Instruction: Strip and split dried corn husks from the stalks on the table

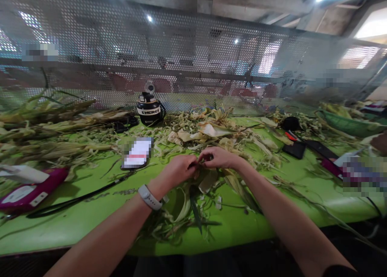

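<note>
My left hand, with a pale watch on its wrist, has its fingers curled closed near the middle of the green table. Pinched fingers of my right hand meet it from the right. Whatever lies between the fingertips is too small to make out. Under and in front of both hands are strips of corn husk and green leaf scraps. A heap of pale husks lies just beyond them.
A phone with a strap lies left of my hands, a black bottle behind it. Magenta devices are at both sides. Husk piles line the back by a perforated metal screen. A green basket stands at right.
</note>
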`<state>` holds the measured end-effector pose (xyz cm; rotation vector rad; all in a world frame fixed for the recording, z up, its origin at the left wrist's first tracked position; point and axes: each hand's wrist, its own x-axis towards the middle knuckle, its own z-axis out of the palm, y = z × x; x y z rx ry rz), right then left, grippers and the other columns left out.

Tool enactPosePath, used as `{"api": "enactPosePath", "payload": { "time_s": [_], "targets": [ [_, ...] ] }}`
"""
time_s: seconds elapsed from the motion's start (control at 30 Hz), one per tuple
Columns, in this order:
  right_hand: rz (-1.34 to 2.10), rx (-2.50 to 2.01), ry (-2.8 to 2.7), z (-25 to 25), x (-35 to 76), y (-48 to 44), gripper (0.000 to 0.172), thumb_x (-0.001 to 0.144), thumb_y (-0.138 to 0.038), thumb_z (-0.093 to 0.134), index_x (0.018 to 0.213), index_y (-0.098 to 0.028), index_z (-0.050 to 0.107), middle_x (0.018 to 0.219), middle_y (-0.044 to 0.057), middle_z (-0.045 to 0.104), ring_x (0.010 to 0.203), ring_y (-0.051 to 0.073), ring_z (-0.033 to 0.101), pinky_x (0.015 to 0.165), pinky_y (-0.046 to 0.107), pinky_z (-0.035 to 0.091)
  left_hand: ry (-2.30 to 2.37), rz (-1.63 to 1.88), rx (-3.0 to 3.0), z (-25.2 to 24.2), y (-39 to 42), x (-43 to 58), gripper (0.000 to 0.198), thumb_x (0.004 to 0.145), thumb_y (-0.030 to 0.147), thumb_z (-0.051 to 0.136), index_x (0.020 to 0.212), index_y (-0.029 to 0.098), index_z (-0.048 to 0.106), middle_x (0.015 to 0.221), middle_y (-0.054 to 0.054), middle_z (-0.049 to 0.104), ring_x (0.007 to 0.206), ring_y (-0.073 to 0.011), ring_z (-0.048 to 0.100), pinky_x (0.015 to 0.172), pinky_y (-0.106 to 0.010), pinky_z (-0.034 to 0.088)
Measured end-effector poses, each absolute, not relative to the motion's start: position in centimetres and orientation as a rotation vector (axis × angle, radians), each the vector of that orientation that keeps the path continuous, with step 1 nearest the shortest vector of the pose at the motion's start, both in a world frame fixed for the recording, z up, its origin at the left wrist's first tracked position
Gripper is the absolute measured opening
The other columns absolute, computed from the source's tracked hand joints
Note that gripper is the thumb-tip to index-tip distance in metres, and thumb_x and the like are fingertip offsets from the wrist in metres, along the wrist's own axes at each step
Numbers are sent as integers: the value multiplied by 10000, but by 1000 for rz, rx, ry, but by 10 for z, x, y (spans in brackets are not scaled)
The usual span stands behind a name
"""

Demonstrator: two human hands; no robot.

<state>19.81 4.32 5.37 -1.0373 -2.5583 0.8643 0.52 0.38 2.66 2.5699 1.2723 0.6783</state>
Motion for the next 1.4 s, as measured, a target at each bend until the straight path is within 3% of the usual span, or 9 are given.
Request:
{"api": "enactPosePath", "payload": {
  "time_s": [0.37,0.5,0.63,0.97,1.4],
  "targets": [
    [881,-938,-2533,49,200,48,187,713,-146,622,876,-137,714,791,18,627,740,128,559,694,223,430,1287,656,2526,31,2,5,103,780,166,514,731,161,605,675,-8,616,617,-125,527,566,-223,347],
    [857,-995,-2479,52,200,47,202,734,-204,626,912,-130,686,747,15,629,693,127,553,646,221,422,1315,645,2481,32,3,5,97,766,154,529,749,158,624,660,-5,618,600,-123,522,555,-221,340],
    [795,-1063,-2515,58,199,42,159,697,-145,629,838,-120,699,743,19,617,687,128,550,638,218,415,1309,669,2451,30,3,5,101,753,146,534,764,156,634,696,-10,638,631,-125,541,571,-217,352],
    [906,-970,-2553,50,198,45,345,678,-86,589,995,-154,708,802,2,630,696,105,540,647,197,417,1317,668,2493,31,3,6,108,770,174,511,711,160,601,655,-2,613,596,-118,518,552,-216,339],
    [835,-915,-2528,51,200,48,181,704,-111,586,824,-143,717,772,16,634,748,131,561,714,231,427,1300,681,2471,33,3,6,104,751,143,528,749,163,630,685,-13,646,620,-130,548,569,-220,363]
  ]
}}
